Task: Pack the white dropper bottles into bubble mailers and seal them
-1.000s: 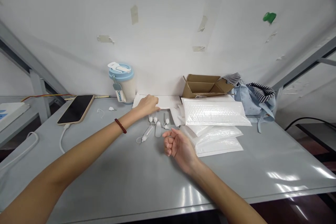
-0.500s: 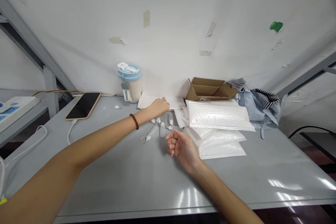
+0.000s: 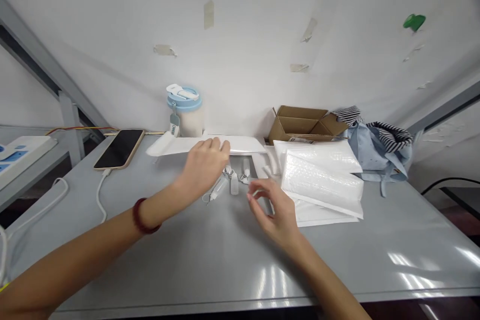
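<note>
White flat mailer: thin, long, lifted off the worktop near its back edge, roughly level, left end drooping slightly, held at its near long edge by the left hand. Small clear dropper bottles: a few with white caps, lying and standing in a loose cluster on the worktop, just in front of the mailer, centre back.

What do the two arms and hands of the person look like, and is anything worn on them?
Both forearms are bare, with no sleeves and no gloves in view. The left hand has a dark red beaded bracelet around its wrist. The right hand shows no bracelet, watch or ring.
</note>
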